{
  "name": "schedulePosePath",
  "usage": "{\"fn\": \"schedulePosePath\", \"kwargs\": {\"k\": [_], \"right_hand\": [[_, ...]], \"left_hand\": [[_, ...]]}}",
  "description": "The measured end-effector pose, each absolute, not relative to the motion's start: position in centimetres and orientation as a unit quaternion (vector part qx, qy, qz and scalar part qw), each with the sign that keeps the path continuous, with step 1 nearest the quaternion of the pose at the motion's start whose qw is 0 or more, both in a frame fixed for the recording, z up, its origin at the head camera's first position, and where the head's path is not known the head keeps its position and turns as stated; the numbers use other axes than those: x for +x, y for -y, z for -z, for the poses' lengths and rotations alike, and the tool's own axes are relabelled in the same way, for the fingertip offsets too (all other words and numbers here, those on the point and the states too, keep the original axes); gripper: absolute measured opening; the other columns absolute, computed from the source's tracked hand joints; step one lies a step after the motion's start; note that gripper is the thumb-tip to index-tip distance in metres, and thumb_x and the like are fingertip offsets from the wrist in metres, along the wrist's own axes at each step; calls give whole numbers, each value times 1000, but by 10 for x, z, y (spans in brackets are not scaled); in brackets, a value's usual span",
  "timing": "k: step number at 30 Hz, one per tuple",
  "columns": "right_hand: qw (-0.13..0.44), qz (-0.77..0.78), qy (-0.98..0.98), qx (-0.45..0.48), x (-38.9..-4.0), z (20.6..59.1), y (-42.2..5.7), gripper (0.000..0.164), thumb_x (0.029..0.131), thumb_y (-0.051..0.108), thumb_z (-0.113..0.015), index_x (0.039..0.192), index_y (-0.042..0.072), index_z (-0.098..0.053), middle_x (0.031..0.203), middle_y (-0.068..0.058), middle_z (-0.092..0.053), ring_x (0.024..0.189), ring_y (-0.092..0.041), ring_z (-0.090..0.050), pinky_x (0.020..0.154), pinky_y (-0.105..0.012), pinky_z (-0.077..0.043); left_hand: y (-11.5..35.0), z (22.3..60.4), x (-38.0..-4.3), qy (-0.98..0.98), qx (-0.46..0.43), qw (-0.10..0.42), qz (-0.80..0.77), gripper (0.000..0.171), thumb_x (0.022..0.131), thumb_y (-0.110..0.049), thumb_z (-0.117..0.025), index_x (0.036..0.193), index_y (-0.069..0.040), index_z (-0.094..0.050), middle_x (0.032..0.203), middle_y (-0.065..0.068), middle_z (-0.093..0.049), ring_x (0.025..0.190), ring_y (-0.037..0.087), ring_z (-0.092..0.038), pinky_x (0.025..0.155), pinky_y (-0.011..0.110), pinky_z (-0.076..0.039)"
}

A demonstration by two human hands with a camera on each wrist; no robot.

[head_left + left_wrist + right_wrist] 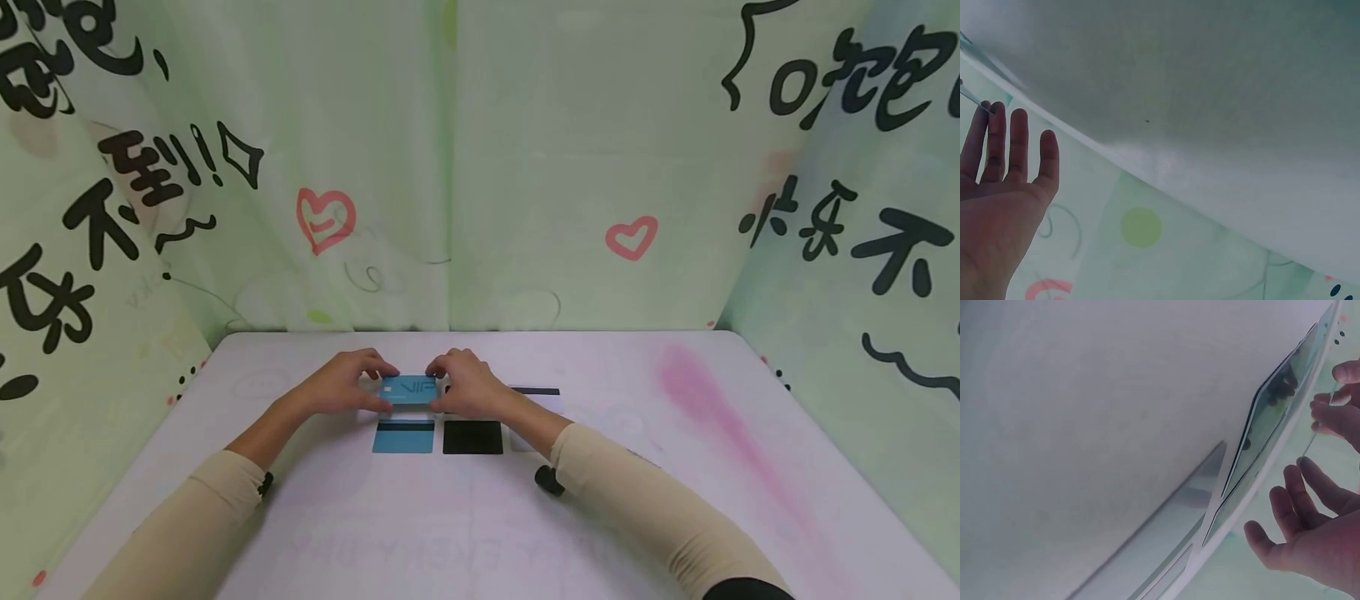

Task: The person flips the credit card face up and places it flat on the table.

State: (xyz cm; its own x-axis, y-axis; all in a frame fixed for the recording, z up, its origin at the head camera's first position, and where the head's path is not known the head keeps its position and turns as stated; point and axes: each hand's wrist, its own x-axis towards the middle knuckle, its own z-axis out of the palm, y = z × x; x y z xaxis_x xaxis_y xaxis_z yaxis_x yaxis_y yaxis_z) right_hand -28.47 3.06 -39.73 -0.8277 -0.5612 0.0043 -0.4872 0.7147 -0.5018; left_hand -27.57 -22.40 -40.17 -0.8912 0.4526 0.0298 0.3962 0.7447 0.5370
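A blue card marked VIP (pixel 408 389) is tilted up a little above the white table, seen nearly edge-on in the right wrist view. My left hand (pixel 347 383) pinches its left end between thumb and fingers. At the opposite end, the thumb and fingers of my right hand (pixel 472 385) pinch it too. Just in front lies a blue card with a dark stripe (pixel 403 440). A black card (pixel 472 438) sits beside it. Partly covered by my right wrist are a white card with a black stripe (pixel 542 401) and a pale card (pixel 521 442).
The white table (pixel 375 533) has a pink smear on its right side. Patterned curtains (pixel 525 167) with hearts and black writing surround its back and sides. Dark bands, one by the right cuff (pixel 550 480), show at both wrists.
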Motion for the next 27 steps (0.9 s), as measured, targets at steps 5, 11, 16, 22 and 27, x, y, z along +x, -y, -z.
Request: {"fn": "schedulePosePath", "kwargs": {"k": [5,11,16,22,27], "right_hand": [[84,248,-922,-285,-286,397,-30,47,88,24,-80,131,7,-70,122,-11,-66,114,-26,-54,98,-46,-48],[92,246,-921,-289,-286,396,-30,46,88,22,-80,129,4,-70,120,-11,-69,112,-25,-55,96,-43,-50],[103,240,-921,-290,-287,398,-29,48,88,24,-81,130,3,-70,120,-10,-69,111,-24,-55,96,-40,-52],[117,228,-923,-288,-288,399,-26,49,89,25,-79,133,4,-68,121,-10,-68,111,-22,-55,95,-39,-52],[118,225,-923,-291,-288,398,-26,48,89,23,-78,132,3,-69,121,-11,-68,108,-23,-57,95,-42,-52]], "left_hand": [[222,402,-275,-933,226,57,-275,52,82,-28,-89,128,-9,-74,116,4,-70,111,25,-63,97,45,-52],[224,402,-276,-933,229,67,-270,53,82,-28,-89,128,-9,-73,117,5,-71,111,25,-63,97,46,-52],[225,403,-278,-932,237,72,-264,52,82,-27,-89,127,-8,-74,117,5,-71,110,25,-64,98,46,-52],[225,401,-277,-928,247,78,-268,51,81,-25,-89,126,-6,-74,116,7,-70,110,26,-64,100,47,-51],[225,400,-277,-923,267,72,-268,50,80,-22,-89,124,-3,-75,113,9,-71,107,27,-64,98,48,-52]]}}
